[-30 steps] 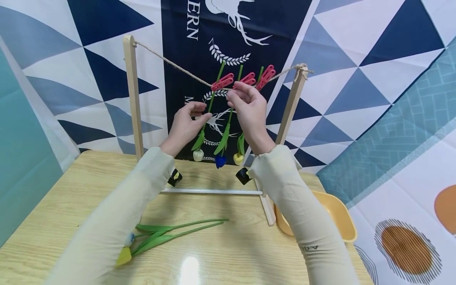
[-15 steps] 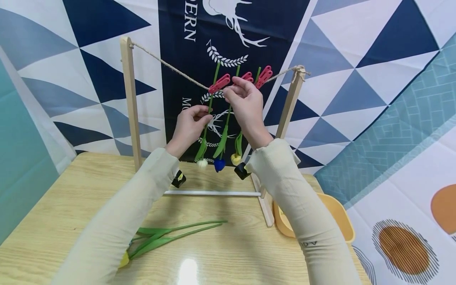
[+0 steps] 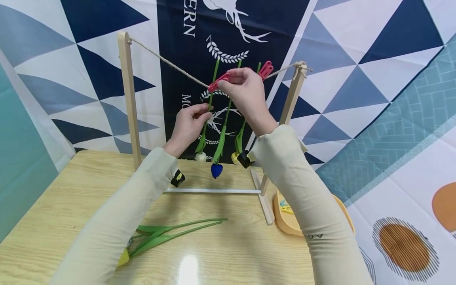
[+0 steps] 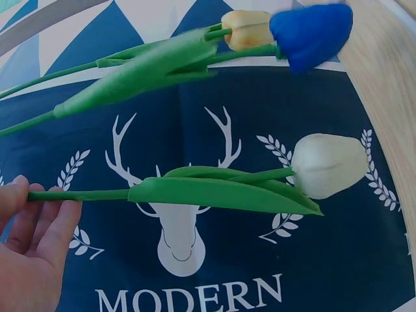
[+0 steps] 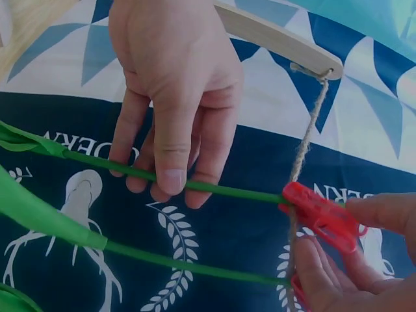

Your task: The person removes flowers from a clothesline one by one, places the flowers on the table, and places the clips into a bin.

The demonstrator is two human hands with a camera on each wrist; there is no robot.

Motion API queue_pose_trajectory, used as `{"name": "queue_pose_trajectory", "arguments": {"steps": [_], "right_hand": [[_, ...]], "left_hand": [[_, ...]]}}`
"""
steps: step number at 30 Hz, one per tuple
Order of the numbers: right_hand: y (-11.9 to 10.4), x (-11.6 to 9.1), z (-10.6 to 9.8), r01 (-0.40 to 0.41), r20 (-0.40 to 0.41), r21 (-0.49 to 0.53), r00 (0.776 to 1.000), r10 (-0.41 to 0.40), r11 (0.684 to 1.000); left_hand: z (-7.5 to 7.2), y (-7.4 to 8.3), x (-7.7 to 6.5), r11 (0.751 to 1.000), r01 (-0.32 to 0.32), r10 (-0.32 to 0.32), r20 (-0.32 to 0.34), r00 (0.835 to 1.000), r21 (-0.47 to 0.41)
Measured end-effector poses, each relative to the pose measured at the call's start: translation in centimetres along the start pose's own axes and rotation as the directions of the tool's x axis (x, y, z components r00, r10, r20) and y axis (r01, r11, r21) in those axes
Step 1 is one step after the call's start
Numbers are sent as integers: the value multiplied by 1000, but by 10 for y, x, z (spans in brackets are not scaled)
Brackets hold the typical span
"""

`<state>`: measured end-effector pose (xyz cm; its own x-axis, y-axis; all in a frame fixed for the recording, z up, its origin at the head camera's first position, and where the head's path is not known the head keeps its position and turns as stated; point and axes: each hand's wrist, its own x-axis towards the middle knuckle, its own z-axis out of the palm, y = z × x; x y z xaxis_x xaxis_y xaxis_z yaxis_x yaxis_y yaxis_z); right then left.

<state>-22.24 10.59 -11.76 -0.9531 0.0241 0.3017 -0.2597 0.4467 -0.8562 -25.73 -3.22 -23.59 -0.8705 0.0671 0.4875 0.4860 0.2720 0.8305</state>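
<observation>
A white tulip [image 4: 328, 166] hangs head-down from the rope [image 3: 167, 61]; its stem lies between the thumb and fingers of my left hand [image 3: 190, 122]. Higher on that stem, a red clothespin [image 5: 322, 214] clips it to the rope. My right hand [image 3: 247, 89] pinches this clothespin by its handle end. Beside it hang a blue tulip [image 3: 216, 170] and a yellow tulip [image 3: 234, 158], both upside down. In the head view the right hand mostly hides the middle clothespin. Another red clothespin [image 3: 265, 70] shows at the right.
Two wooden posts [image 3: 129, 99] carry the rope, with a white rod [image 3: 213, 191] low between them. More tulips [image 3: 160, 239] lie on the table [image 3: 213, 257], partly behind the left sleeve. A yellow basket [image 3: 286, 227] with small clothespins stands right, partly behind the right arm.
My left hand has closed on the white tulip's stem. My right hand has moved left onto that tulip's clothespin, covering the middle one. The hanging tulips have swayed slightly.
</observation>
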Motion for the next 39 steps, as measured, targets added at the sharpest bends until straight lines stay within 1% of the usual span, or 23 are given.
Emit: {"name": "queue_pose_trajectory", "arguments": {"steps": [2, 4, 7, 8, 11, 14, 20, 25, 29, 35, 37, 39], "right_hand": [[0, 0, -1, -3, 5, 6, 1000, 3, 1000], [-1, 1, -2, -11, 18, 38, 1000, 10, 999], [-2, 3, -3, -25, 46, 78, 999, 21, 997], [-2, 3, -4, -27, 56, 77, 998, 22, 997], [-2, 4, -5, -33, 81, 39, 996, 30, 999], [-2, 4, -6, -26, 91, -13, 995, 27, 1000], [0, 2, -6, -10, 69, 7, 998, 10, 1000], [6, -2, -6, 27, 49, 10, 998, -28, 1000], [8, -2, -6, 45, 31, 31, 998, -46, 998], [10, 0, -6, 61, 4, 62, 998, -61, 996], [10, 0, -6, 63, -6, 83, 998, -63, 995], [10, 1, -8, 71, -11, 126, 997, -70, 989]], "left_hand": [[-1, -1, 0, 1000, -14, 14, 1, 1000, -11], [-2, -1, -1, 1000, -25, 25, 3, 1000, -15], [-4, -2, -2, 1000, -27, 27, 4, 1000, -13], [-4, -3, -2, 1000, -24, 24, 5, 1000, -11], [-6, -4, -2, 1000, -22, 22, 8, 1000, -5], [-7, -5, -2, 999, -41, 41, 4, 999, -16], [-11, -4, -4, 997, -75, 75, -9, 997, -30], [-15, -5, -6, 994, -109, 109, -33, 993, -1], [-21, -6, -7, 991, -134, 135, -40, 990, 26], [-29, -10, -7, 994, -96, 99, -61, 993, 42], [-30, -11, -8, 996, -84, 86, -60, 994, 36], [-33, -13, -10, 996, -84, 86, -54, 995, 39]]}}
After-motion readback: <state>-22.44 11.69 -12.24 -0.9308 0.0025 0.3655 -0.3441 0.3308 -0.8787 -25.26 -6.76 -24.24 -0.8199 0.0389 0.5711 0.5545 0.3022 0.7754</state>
